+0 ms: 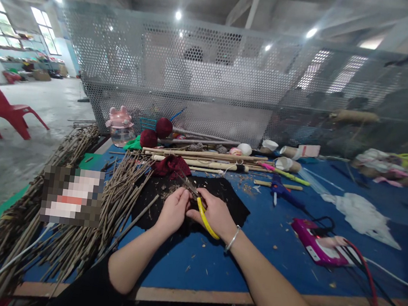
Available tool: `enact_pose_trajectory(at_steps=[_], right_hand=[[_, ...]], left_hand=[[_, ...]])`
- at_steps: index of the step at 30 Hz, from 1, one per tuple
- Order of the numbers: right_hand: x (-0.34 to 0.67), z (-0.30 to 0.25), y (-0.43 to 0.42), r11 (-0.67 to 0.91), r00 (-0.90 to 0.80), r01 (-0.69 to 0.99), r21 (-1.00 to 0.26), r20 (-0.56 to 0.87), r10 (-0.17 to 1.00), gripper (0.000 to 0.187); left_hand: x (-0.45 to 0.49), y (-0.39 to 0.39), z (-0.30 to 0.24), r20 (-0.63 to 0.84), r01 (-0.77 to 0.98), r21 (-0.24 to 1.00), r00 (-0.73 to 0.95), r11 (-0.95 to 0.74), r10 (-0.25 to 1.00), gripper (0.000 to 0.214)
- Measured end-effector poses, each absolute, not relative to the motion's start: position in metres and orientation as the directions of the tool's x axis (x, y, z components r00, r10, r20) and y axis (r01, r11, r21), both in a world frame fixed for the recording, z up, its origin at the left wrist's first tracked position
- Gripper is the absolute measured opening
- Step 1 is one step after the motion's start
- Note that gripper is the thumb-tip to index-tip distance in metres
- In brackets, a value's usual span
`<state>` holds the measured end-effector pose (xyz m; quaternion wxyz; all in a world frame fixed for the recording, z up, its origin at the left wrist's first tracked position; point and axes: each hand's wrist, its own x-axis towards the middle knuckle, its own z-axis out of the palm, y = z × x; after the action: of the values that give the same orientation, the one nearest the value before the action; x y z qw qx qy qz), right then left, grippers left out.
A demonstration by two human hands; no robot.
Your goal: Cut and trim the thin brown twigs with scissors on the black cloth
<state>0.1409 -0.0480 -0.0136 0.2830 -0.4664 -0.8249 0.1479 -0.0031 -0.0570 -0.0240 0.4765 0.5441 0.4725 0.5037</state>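
Note:
My right hand (215, 211) is wrapped round a pair of scissors (206, 219) with yellow handles; their blades point up and away to the left. Close beside it, my left hand (175, 206) is closed in a pinch near the blades, and what its fingers hold is too small to make out. Both hands are over a black cloth (235, 204) strewn with small plant scraps (169, 191). Just beyond the blades lies a crumpled dark red cloth (172, 165). Left of my left hand, a heap of thin dry twigs (121, 190) covers the table.
The blue table (271, 275) also bears a glue gun (283, 192), a magenta power strip (321, 244) with cables, and a white plastic bag (363, 217). Several sticks (203, 155) lie across the back before a perforated metal screen (212, 84). A red chair (16, 110) stands left.

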Motion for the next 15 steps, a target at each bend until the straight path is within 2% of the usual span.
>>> enact_pose_trajectory(at_steps=[5,15], right_hand=[[0.1423,-0.0186,-0.0455,0.589,-0.437,0.631,-0.506,0.395,0.808,0.058],[0.1368,-0.0145,-0.0467,0.524,-0.408,0.664,-0.534,0.329,0.852,0.04]], left_hand=[[-0.0034,-0.0588,-0.0222,0.081,0.105,0.99,0.095,-0.091,0.992,0.027],[-0.0053,-0.0568,-0.023,0.123,0.119,0.984,0.06,-0.13,0.991,0.029]])
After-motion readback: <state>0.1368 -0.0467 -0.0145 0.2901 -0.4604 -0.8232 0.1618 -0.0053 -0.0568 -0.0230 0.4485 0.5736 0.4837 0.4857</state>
